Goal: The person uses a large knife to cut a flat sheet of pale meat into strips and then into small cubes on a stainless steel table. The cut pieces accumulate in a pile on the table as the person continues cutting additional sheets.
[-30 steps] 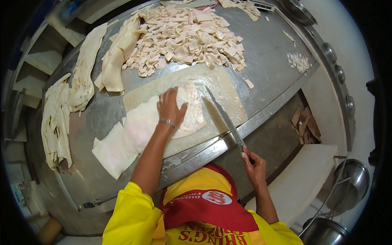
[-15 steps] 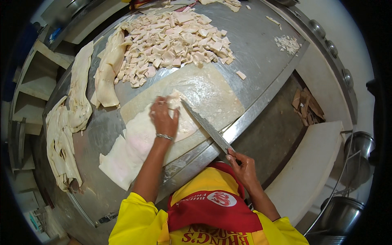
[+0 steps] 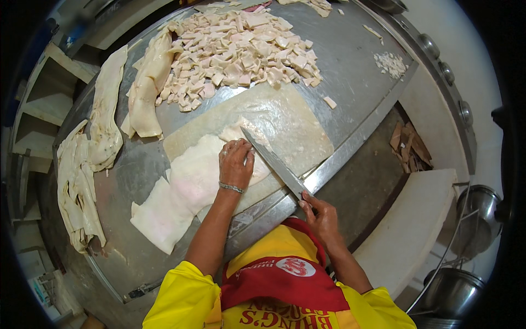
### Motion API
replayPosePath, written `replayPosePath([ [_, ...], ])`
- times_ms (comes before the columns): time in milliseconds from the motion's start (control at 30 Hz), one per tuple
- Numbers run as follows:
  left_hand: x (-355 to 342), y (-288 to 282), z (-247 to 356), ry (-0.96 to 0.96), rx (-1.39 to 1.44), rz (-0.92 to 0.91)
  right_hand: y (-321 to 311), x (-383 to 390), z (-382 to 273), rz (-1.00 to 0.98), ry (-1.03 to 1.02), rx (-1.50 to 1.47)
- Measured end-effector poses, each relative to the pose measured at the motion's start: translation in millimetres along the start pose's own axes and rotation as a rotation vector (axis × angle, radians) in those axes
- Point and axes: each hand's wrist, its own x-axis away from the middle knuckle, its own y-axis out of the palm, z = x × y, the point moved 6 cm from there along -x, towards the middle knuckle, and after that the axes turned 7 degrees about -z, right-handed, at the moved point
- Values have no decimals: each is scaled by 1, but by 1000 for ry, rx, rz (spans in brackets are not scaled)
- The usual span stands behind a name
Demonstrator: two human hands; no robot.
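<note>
A pale sheet of pork skin lies across a worn, pale cutting board, its left part hanging over onto the metal table. My left hand presses on the sheet, fingers bunched and curled beside the blade. In my right hand is the handle of a long knife. The blade points away and to the left, its tip at the skin's upper right edge. A fold of skin shows just beyond my left fingers. What the fingertips grip underneath is partly hidden.
Beyond the board is a large heap of cut skin pieces. Longer skin strips lie left on the metal table. One loose piece and a small pile of white bits are to the right. Steel pots stand lower right.
My left hand has moved slightly right and nearer to me, its fingers drawing together beside the blade. The knife has shifted slightly, its tip staying near the skin's edge.
</note>
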Motion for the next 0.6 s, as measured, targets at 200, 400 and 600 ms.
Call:
replayPosePath([
  [200, 1, -1, 2, 25, -28, 19, 9, -23, -19, 46, -58, 144],
  [400, 0, -3, 6, 7, -23, 22, 19, -54, -20, 37, -81, 204],
  [600, -2, -3, 4, -2, -26, 31, 23, -89, -35, 27, -77, 210],
])
